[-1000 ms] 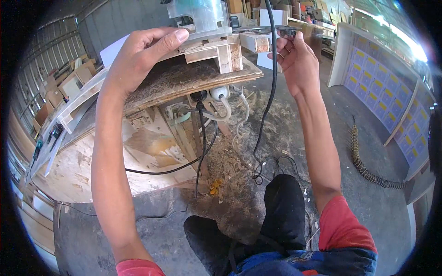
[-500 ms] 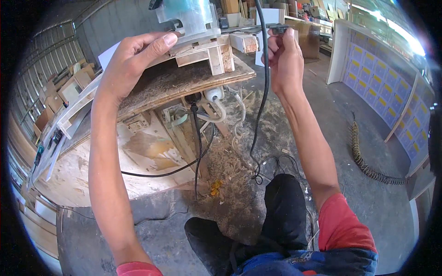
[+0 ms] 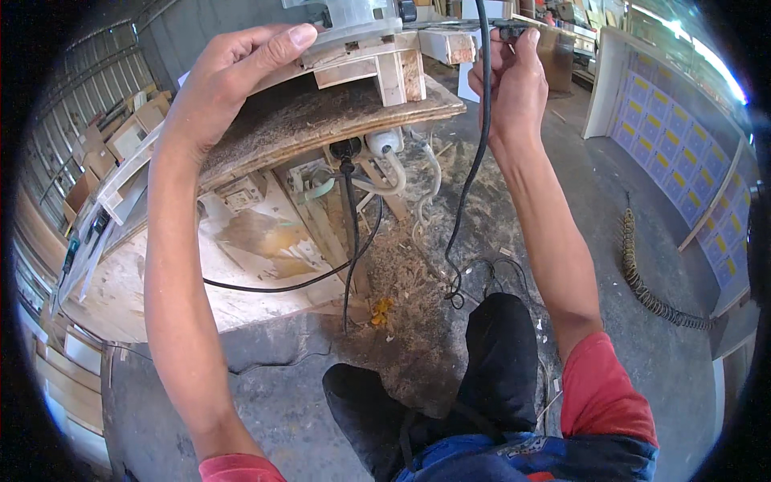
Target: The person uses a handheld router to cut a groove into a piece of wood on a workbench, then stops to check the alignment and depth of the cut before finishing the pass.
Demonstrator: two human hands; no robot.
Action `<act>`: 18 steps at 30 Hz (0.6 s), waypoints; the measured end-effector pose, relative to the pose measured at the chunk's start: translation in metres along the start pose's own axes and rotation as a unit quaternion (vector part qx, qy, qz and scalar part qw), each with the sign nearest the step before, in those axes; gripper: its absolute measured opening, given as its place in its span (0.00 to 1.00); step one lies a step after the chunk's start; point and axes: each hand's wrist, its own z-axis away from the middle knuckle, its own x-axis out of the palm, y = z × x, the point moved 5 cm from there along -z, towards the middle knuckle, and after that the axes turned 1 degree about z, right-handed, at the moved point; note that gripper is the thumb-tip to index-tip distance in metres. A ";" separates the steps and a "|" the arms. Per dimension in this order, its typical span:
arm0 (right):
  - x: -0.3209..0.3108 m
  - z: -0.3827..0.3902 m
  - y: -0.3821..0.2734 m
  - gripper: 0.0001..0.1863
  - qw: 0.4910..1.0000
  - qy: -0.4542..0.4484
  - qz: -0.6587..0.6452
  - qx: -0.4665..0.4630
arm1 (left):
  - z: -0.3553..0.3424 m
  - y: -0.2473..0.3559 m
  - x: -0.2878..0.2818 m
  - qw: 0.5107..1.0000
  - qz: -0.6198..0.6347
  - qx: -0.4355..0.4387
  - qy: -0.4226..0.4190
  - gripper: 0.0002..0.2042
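On the edge of the wooden workpiece (image 3: 337, 55) stands a trim router with a clear plastic base (image 3: 353, 22); its upper body is cut off by the top of the view. My left hand (image 3: 229, 76) is closed at the left side of that base, thumb on top and fingertips partly hidden behind. To the right, my right hand (image 3: 516, 88) pinches a small dark piece (image 3: 511, 32) at the end of a thin grey bar that runs toward the router. A black power cord (image 3: 482, 120) hangs down just left of my right hand.
A worn plywood bench (image 3: 321, 128) holds the workpiece, with a plug and white hoses (image 3: 389, 161) below its edge. Sawdust (image 3: 393, 281) and loose cords (image 3: 490, 273) lie on the floor near my legs. At right are a coiled hose (image 3: 642, 293) and a large panel (image 3: 666, 145).
The view has tilted down slightly, so the bench, router and both hands sit higher in it and the router's teal body has left the picture. Both hands keep their grips.
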 end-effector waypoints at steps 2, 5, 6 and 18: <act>0.000 -0.004 0.002 0.25 0.999 -0.014 -0.043 0.011 | 0.000 -0.001 -0.001 1.000 0.004 -0.003 -0.014 0.34; -0.006 -0.011 0.004 0.24 0.997 0.044 -0.061 0.007 | -0.002 -0.003 -0.003 0.999 -0.004 -0.019 -0.047 0.31; -0.006 -0.012 0.005 0.21 0.997 0.024 -0.066 0.014 | -0.003 -0.004 -0.003 0.998 -0.009 -0.027 -0.059 0.30; -0.009 -0.011 -0.007 0.26 0.967 -0.135 -0.139 0.167 | -0.001 -0.004 -0.004 0.999 -0.031 -0.023 -0.024 0.33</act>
